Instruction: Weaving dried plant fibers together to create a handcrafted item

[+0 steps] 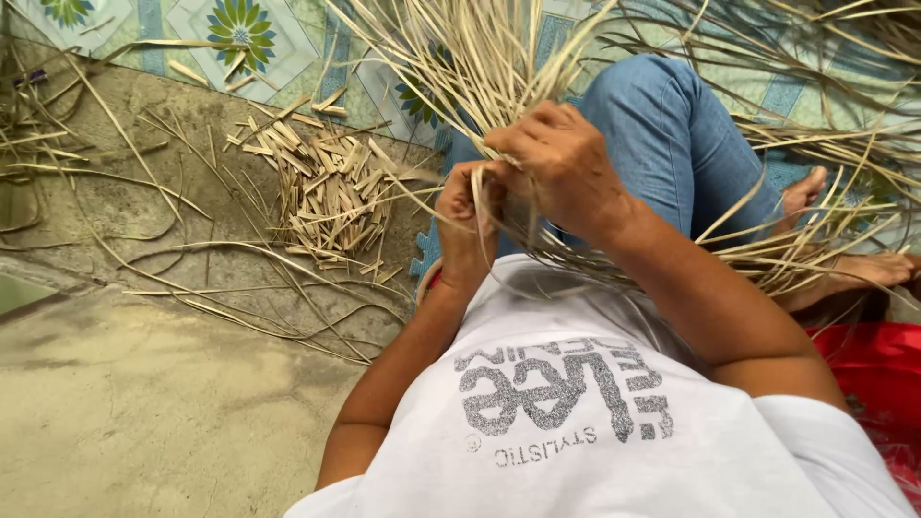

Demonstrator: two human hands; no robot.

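Your left hand point(467, 225) and right hand point(561, 168) are both closed tight on the dry straw strips point(480, 58), above your lap. Strips look light, stiff, brittle; grip near the bunched base. Cut scraps point(331, 192) lie on the floor.

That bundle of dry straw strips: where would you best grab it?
Grip the bundle of straw strips at its gathered waist, where the left hand and right hand close on it, coming from the sides. There the strips bunch; beyond they fan out loose.
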